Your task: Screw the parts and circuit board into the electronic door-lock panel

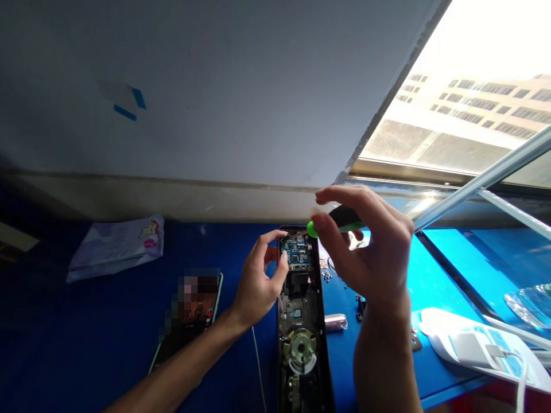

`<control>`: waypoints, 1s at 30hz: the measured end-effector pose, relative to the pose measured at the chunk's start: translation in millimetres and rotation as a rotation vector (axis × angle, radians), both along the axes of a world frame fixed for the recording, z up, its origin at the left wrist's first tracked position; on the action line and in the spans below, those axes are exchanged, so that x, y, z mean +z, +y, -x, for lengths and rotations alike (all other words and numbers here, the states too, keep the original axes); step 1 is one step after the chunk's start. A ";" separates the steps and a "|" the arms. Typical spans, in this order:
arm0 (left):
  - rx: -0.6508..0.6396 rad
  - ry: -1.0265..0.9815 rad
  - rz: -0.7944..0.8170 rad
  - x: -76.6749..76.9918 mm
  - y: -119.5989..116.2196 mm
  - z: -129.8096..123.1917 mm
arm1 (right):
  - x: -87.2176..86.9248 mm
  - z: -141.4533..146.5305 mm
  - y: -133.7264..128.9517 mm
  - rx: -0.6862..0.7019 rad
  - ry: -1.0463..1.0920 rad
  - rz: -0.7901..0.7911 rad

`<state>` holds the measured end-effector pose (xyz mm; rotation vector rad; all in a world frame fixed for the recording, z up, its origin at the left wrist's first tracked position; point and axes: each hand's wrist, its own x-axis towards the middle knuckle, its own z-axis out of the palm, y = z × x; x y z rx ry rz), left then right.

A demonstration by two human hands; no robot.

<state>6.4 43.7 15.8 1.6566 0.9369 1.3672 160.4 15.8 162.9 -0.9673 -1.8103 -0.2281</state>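
A long black device housing [302, 310] lies open on the blue table, its inner parts showing. Near its far end sits a blue circuit board [297, 253]. My left hand [263, 275] grips the board's left edge, thumb on its face and index finger at the top left corner. In my right hand [370, 246] is a screwdriver [313, 229] with a green and black handle, its shaft slanting left to the board's upper left corner. The index finger of that hand is raised off the handle. Lower in the housing is a round metal part [302, 347].
Small screws [327, 277] and a pinkish cylinder [336, 322] lie right of the housing. A phone [193, 310] and a plastic packet [118, 246] are on the left. A white power strip [486, 350] with a charger is at right, below the window.
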 end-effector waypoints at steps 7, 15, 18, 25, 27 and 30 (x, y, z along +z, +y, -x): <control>-0.015 -0.013 0.009 0.8 -0.1 -0.5 | -1.4 3.1 -0.9 0.047 0.051 0.050; -0.022 0.001 0.017 2.6 -0.2 0.0 | -1.9 -0.4 -0.4 -0.075 0.049 0.006; -0.014 0.003 0.006 1.4 0.2 0.2 | -1.1 -0.7 -3.0 -0.049 0.036 0.036; -0.010 0.009 -0.025 -0.5 0.5 0.2 | 3.4 -1.6 -7.6 0.043 0.087 0.141; -0.011 0.008 -0.027 -0.7 0.6 0.2 | 2.4 -0.7 -6.3 -0.020 0.091 0.095; -0.015 0.005 -0.023 -1.3 1.3 0.4 | 1.6 0.0 -6.0 -0.048 0.084 0.067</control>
